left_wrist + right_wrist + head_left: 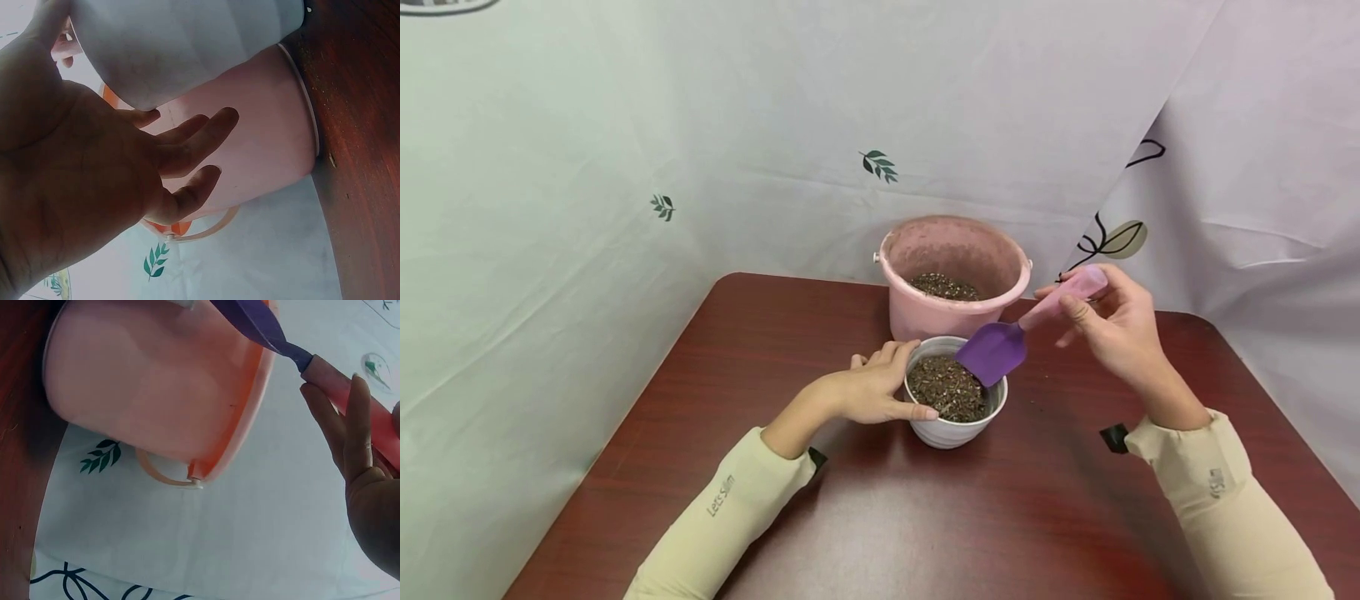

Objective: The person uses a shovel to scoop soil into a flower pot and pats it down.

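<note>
My right hand [1116, 325] pinches the pink handle of a small trowel [992, 352] between thumb and fingers. The trowel's purple blade slants down over the right rim of a white flower pot [951, 433], its tip by the potting soil [947, 387] inside. Spread along the pot's left side, my left hand [872, 387] holds it with the thumb over the near rim and a finger at the far rim. In the left wrist view, the other fingers [200, 140] stretch past the pot, in front of a pink bucket [269, 125].
Close behind the pot, the pink bucket [940, 318] holds more soil [943, 287] low inside. Its handle [159, 475] hangs at the back. A few crumbs lie on the reddish-brown table [775, 333]. White cloth [760, 125] with leaf prints hangs around the table.
</note>
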Motion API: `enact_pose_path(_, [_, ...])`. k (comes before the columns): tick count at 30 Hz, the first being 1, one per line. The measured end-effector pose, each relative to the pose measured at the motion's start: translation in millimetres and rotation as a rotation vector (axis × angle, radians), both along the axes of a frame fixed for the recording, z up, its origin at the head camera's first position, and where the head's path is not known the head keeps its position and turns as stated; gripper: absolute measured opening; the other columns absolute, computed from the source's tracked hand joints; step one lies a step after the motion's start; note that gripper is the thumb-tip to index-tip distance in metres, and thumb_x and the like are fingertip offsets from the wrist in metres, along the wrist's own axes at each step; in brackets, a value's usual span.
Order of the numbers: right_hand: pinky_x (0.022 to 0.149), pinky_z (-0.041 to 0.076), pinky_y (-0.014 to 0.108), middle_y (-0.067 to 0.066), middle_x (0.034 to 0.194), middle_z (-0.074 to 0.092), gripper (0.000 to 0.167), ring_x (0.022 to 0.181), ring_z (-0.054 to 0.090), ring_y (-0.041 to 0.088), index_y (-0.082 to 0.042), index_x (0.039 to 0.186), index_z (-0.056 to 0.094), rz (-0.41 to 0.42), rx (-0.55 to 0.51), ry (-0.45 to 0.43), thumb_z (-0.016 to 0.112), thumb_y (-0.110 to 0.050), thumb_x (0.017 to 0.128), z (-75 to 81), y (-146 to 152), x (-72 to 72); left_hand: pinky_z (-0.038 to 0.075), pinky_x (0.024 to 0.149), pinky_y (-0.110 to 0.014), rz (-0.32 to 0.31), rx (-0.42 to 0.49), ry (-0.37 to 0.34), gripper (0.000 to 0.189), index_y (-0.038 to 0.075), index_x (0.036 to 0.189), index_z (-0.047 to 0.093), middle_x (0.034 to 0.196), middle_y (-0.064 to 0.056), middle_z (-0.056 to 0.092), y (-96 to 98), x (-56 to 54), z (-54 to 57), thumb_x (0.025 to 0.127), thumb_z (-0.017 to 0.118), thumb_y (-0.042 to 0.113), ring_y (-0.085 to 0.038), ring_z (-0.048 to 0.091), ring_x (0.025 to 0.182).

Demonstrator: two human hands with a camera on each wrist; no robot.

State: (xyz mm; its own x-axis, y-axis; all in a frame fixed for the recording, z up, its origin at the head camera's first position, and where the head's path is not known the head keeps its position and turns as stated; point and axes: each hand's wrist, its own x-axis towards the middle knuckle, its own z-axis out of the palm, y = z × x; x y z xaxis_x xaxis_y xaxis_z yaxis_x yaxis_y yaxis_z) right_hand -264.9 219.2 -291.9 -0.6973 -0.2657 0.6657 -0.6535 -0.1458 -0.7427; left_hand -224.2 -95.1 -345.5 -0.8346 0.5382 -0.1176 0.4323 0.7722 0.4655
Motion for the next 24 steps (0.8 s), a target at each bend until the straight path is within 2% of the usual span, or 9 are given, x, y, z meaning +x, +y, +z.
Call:
enact_pose_path(3, [0.045,0.052,0.033,0.020,0.095,0.074,0.023,0.069,0.072,0.022,0.021,0.109,0.048,0.025,-0.033,0.001,0.059,0.007,0.094,0.6,0,-3.0,0.025,0.100,-0.061,0.007,0.002,0.001,0.104,0.009,0.158,0.009,0.149,-0.019,0.027,0.4,0.2,0.1,0.087,0.063,0.064,-0.034,0.032,0.137])
enact_pose_path(6, [0.048,0.054,0.034,0.024,0.095,0.073,0.019,0.073,0.073,0.024,0.017,0.110,0.051,0.050,-0.082,-0.001,0.057,0.006,0.095,2.5,-1,-7.5,0.026,0.099,-0.058,0.023,0.011,0.016,0.110,0.007,0.158,0.004,0.152,-0.021,0.025,0.8,0.7,0.7,0.085,0.065,0.064,-0.035,0.029,0.141])
enact_pose_path(9, [0.051,0.055,0.033,0.025,0.094,0.072,0.014,0.079,0.074,0.025,0.010,0.109,0.056,0.083,-0.148,-0.034,0.057,0.003,0.096,7.4,-4,-11.6,0.026,0.095,-0.053,0.069,0.075,0.042,0.113,0.006,0.158,-0.001,0.154,-0.022,0.022,1.0,0.9,2.8,0.086,0.065,0.062,-0.034,0.026,0.143])
enact_pose_path(15, [0.058,0.058,0.034,0.025,0.094,0.072,0.011,0.082,0.074,0.031,0.007,0.104,0.054,0.209,-0.379,-0.236,0.054,-0.003,0.099,20.9,-8,-21.4,0.025,0.093,-0.053,0.232,0.218,0.171,0.106,0.006,0.157,-0.001,0.155,-0.019,0.016,3.7,-6.4,5.6,0.090,0.063,0.058,-0.034,0.023,0.137])
enact_pose_path(18, [0.064,0.058,0.036,0.027,0.095,0.071,0.016,0.081,0.073,0.035,0.009,0.100,0.051,0.234,-0.446,-0.302,0.054,-0.007,0.099,26.4,-11,-29.1,0.027,0.093,-0.055,0.304,0.274,0.228,0.101,0.005,0.156,0.000,0.152,-0.022,0.016,7.7,-14.1,6.6,0.093,0.061,0.053,-0.037,0.024,0.133])
enact_pose_path(21, [0.070,0.058,0.039,0.029,0.094,0.071,0.022,0.082,0.072,0.039,0.010,0.096,0.048,0.227,-0.476,-0.330,0.056,-0.010,0.098,31.3,-17,-38.5,0.027,0.097,-0.060,0.392,0.380,0.259,0.094,0.003,0.156,0.002,0.150,-0.025,0.019,11.2,-22.2,10.7,0.095,0.060,0.046,-0.039,0.025,0.136])
enact_pose_path(24, [0.070,0.058,0.041,0.031,0.091,0.070,0.023,0.080,0.072,0.040,0.009,0.095,0.047,0.185,-0.536,-0.327,0.056,-0.012,0.098,35.5,-26,-47.7,0.023,0.104,-0.066,0.476,0.522,0.285,0.085,0.004,0.156,0.007,0.152,-0.025,0.022,15.1,-29.5,15.5,0.097,0.058,0.038,-0.039,0.026,0.140])
